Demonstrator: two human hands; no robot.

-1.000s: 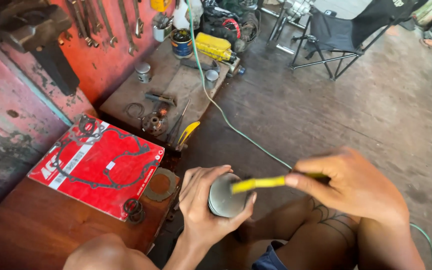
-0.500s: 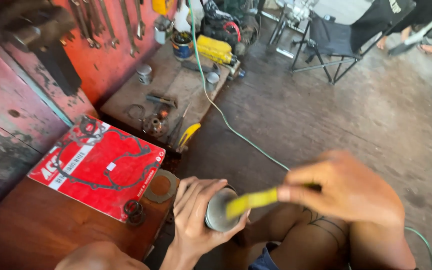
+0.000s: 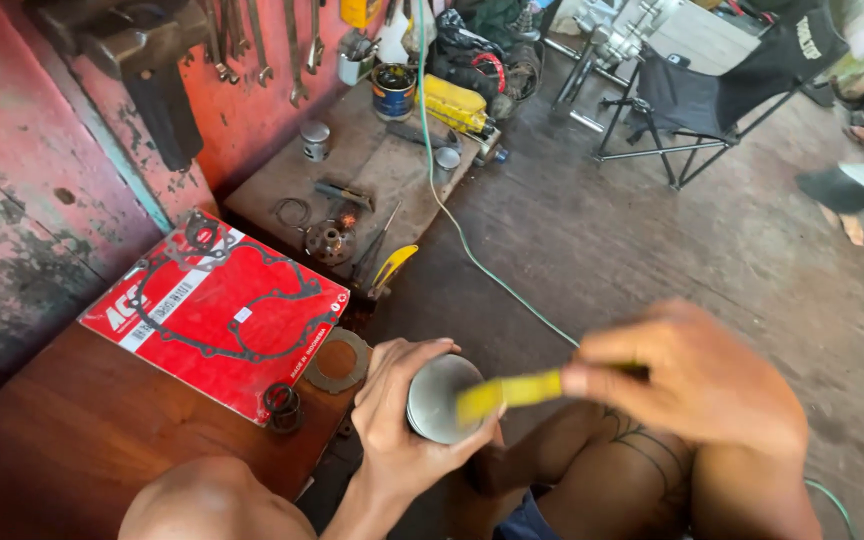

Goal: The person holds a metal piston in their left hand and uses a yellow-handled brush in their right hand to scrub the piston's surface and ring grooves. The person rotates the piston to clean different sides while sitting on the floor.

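Since half a second ago, the right hand (image 3: pixel 697 385) has drawn its yellow strip (image 3: pixel 508 392) slightly back across the metal cup (image 3: pixel 440 398), which the left hand (image 3: pixel 407 420) clamps above the lap. Blurred, quick strokes could nick the thumb.

Worn red wall (image 3: pixel 42 190) hung with wrenches (image 3: pixel 262 40); grey floor (image 3: pixel 652 250); folding chair (image 3: pixel 712 95).
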